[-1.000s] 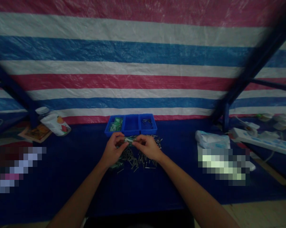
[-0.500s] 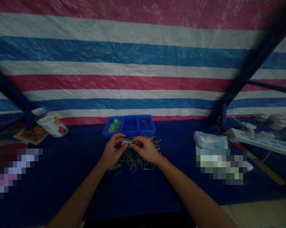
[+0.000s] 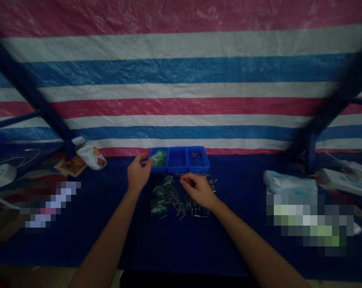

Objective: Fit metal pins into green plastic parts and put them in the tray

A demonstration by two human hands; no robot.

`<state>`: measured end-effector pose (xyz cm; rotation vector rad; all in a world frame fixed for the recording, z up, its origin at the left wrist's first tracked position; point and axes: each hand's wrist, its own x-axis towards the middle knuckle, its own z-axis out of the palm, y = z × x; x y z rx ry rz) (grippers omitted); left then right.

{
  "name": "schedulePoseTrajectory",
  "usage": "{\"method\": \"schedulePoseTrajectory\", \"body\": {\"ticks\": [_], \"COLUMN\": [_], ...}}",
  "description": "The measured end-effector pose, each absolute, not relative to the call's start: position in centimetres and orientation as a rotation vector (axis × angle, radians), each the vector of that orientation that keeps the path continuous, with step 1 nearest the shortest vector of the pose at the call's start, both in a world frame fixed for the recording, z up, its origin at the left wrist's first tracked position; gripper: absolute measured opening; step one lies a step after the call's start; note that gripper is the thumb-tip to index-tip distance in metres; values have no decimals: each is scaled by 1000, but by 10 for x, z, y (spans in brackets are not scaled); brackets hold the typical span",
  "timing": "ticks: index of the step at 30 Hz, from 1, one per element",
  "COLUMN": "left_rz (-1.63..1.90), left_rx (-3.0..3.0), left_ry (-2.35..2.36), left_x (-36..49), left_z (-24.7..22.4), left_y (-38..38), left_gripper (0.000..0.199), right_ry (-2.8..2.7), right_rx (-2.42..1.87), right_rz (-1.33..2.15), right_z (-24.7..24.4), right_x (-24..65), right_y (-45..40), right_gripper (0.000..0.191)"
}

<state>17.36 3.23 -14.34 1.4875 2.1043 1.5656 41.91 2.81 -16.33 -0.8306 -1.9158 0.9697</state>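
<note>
My left hand [image 3: 139,172] is at the near left corner of the left blue bin [image 3: 151,167], its thumb and fingers slightly apart, with nothing clearly visible between them. Inside that bin lie small green-and-clear packets [image 3: 159,157]. My right hand [image 3: 201,191] hovers over a loose pile of screws [image 3: 181,204], thumb and fingertips pinched together; whatever they hold, if anything, is too small to make out. More green packets [image 3: 159,199] lie on the blue table between my hands, left of the screws.
Beside the packet bin stand a middle blue bin [image 3: 177,159] and a right one with a few dark screws [image 3: 198,157]. A white bottle [image 3: 91,155] is at the back left. A plastic packet [image 3: 290,183] and a power strip [image 3: 343,182] lie right. Striped sheeting [image 3: 181,92] hangs behind.
My hands have separated from the small packet they held together. The left moved to the left bin, and the right stayed over the screws. The view has turned left, uncovering the table packets.
</note>
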Motion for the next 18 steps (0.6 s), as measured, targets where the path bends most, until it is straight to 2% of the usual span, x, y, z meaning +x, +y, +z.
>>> {"method": "schedulePoseTrajectory", "body": {"ticks": [5, 10, 13, 18], "left_rz": [1491, 1056, 872, 827], "left_rx": [1700, 2000, 2113, 2057], "left_ry": [2099, 1896, 1942, 2095], "left_x": [173, 180, 183, 192], "left_z": [-158, -162, -168, -178], "left_y": [10, 2, 3, 4], "left_gripper": [24, 21, 26, 41], "right_ry": [-2015, -2096, -2067, -2069], "right_rx": [-839, -865, -896, -909], "right_rz": [863, 743, 742, 731], "right_z": [-165, -164, -162, -161], "right_x": [421, 425, 428, 429], "right_y": [28, 32, 33, 33], "right_gripper": [17, 16, 17, 17]}}
